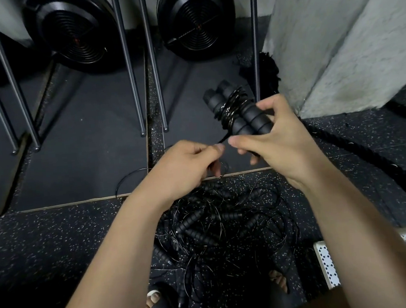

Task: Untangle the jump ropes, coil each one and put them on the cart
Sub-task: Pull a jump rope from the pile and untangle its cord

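1. Head view, nearest: two feet (155, 298) in sandals stand on the speckled floor (57, 240). Only a corner of the white perforated cart (325, 263) shows, at lower right.
2. Just beyond the feet the tangle (218, 228) lies on the floor, many thin black ropes looped over one another and not yet sorted.
3. Above it the left hand (186, 170) has its fingers curled and pinches a thin cord (224, 139) between thumb and forefinger. I cannot tell whether this is the very end of the cord.
4. Just beside it, the right hand (276, 137) grips a pair of handles (243, 118) laid side by side, holding them by their near ends. The cord is wound in tight turns round their middle.
5. The handles' long axis runs from the right palm up and to the left, away from the person. Their free ends point toward the far wall, and the bundle is held clear of the floor.
6. The step in hand looks like coiling one rope, close to done. The next move calls for the last length to be wound on and tucked so the turns do not spring loose. The bundle then goes back and right to the cart.
7. Farther off, a thick battle rope (369, 156) crosses the floor at right. Beyond it are metal legs (132, 86) and two black fans (80, 29).
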Available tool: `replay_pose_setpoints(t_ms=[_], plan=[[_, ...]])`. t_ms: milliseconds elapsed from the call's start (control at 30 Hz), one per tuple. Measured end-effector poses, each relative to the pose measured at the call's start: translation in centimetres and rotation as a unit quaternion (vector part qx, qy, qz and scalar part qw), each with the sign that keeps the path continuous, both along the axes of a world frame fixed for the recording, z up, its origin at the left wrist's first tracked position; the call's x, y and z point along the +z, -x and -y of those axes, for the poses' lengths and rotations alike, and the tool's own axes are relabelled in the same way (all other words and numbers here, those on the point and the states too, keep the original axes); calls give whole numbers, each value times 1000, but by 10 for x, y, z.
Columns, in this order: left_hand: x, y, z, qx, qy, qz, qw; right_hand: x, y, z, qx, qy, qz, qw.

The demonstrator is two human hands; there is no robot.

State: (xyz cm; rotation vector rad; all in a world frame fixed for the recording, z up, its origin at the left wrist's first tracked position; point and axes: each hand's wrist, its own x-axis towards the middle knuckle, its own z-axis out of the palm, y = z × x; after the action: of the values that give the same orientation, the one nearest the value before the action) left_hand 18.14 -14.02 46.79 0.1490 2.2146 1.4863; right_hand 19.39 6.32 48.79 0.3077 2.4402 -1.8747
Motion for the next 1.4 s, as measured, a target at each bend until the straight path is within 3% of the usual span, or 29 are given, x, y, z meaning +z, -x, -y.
replay_pose_setpoints(t_ms=[100,267,367,533,633,700,767,800,833,867,933,1033,1100,1200,1300,1400], plan=[[3,0,4,-5,-9,-26,1000,-3,1,-9,23,-99,35,994],[2,0,9,-8,6,-96,995,-11,-2,-11,161,-187,117,962],[4,1,13,7,-12,-114,993,-7,-7,-7,251,-166,164,939],[4,2,12,30,-39,-131,990,13,-22,1,431,-111,217,869],[6,4,13,4,-40,-118,992,30,-24,-1,459,-37,177,870],[11,4,9,-3,-68,-74,995,34,-25,-4,456,34,135,879],[13,-5,-11,83,-74,-51,992,32,-25,-5,445,131,107,879],[5,-9,-14,174,-25,-130,976,30,-24,-5,429,177,96,881],[3,-12,-15,236,82,-172,953,29,-23,-4,405,213,84,885],[-3,-13,-9,205,99,-137,964,29,-21,-4,374,238,72,893],[2,-6,-9,105,-26,-40,993,28,-16,-2,297,262,48,917],[-1,2,2,21,-59,-17,998,22,-9,2,161,267,24,950],[0,0,-3,-18,-6,-38,999,15,-5,2,91,227,5,970],[-7,3,-2,-47,58,-73,995,-1,-1,-4,47,74,-16,996],[-10,3,2,-74,94,-93,988,-11,2,-8,34,-72,-17,997],[-10,4,7,-79,97,-97,987,-14,4,-8,24,-148,-10,989]])
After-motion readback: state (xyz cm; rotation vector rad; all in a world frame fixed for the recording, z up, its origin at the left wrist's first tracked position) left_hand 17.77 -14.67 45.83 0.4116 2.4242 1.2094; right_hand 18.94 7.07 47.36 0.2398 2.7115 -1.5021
